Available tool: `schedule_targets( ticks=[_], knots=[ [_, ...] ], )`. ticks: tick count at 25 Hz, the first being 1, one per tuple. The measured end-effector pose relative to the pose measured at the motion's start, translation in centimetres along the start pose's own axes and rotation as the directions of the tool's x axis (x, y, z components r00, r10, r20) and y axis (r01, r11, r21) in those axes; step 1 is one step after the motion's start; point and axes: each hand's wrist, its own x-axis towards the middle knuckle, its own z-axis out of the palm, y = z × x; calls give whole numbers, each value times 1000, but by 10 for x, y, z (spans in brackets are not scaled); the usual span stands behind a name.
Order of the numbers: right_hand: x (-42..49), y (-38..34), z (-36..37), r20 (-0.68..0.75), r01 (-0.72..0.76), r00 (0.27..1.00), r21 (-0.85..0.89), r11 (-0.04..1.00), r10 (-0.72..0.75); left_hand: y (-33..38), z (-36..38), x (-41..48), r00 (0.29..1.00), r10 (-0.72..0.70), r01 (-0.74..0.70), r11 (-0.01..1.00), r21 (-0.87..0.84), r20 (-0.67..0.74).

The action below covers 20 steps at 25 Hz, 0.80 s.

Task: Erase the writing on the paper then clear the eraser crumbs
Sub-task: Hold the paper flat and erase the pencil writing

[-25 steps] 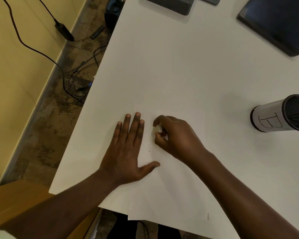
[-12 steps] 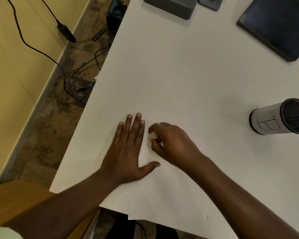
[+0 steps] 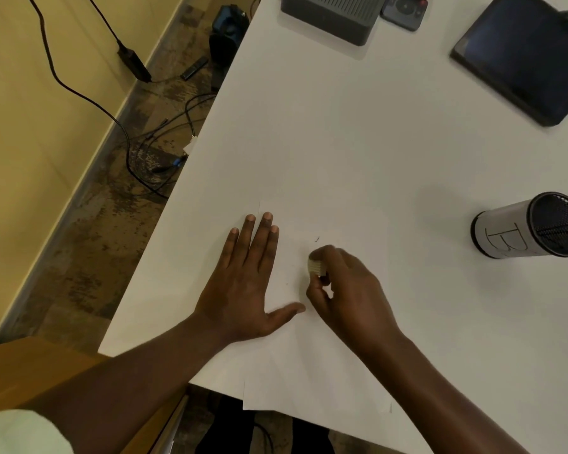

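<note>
A white sheet of paper (image 3: 335, 365) lies on the white table, its near edge hanging over the table's front edge. My left hand (image 3: 243, 283) presses flat on the paper's left side, fingers spread. My right hand (image 3: 348, 290) pinches a small white eraser (image 3: 316, 267) between thumb and fingers, its end on the paper. A small dark mark (image 3: 317, 239) shows just above the eraser, and a tiny speck (image 3: 287, 284) lies between my hands.
A mesh pen cup (image 3: 532, 226) with a paper label lies on its side at the right. A dark tablet (image 3: 525, 57), a grey box (image 3: 335, 14) and a remote (image 3: 405, 9) sit at the table's far side. Cables (image 3: 158, 152) cover the floor at left.
My right hand with the eraser slid left toward my left hand's fingers, then back right and slightly down. My left hand stayed pressed on the paper.
</note>
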Motion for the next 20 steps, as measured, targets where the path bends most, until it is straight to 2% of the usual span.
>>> schedule_targets(
  ticks=[6,7,8,9,10,11,12,13,14,15,16,18,20],
  knots=[
    [-3,2,-2,-10,-59,998,-13,998,59,0,1,1,1000,7,-7,1000,3,8],
    [-3,3,-6,-46,-106,993,52,993,108,0,1,0,1000,3,-3,1000,-4,3],
    [-2,2,-12,-70,-193,975,190,963,209,1,0,0,1000,1,-1,1000,-9,4],
    [-2,2,-18,-27,-312,936,394,865,350,1,0,0,1000,2,-2,1000,-9,5],
    [-4,0,-23,84,-414,880,619,667,468,1,0,0,1000,4,-4,1000,-8,6],
    [-6,-3,-27,225,-478,817,780,405,530,1,-1,0,1000,4,-4,1000,-8,3],
    [-10,-6,-31,343,-504,769,844,182,539,1,-2,0,1000,3,-3,1000,-8,2],
    [-12,-8,-32,410,-517,743,853,66,529,1,-2,0,1000,3,-3,1000,-9,6],
    [-15,-9,-32,439,-534,729,845,35,525,1,-2,-1,1000,4,-4,1000,-9,11],
    [-16,-10,-31,443,-554,719,830,57,535,1,-2,0,1000,4,-4,1000,-12,11],
    [-16,-11,-30,419,-577,714,806,131,561,1,-2,0,1000,4,-3,1000,-13,10],
    [-14,-14,-28,280,-605,729,690,397,624,1,-3,-1,1000,4,-3,1000,-11,14],
    [-10,-17,-28,99,-545,814,467,696,572,2,-3,-1,1000,5,-5,1000,-3,14]
  ],
)
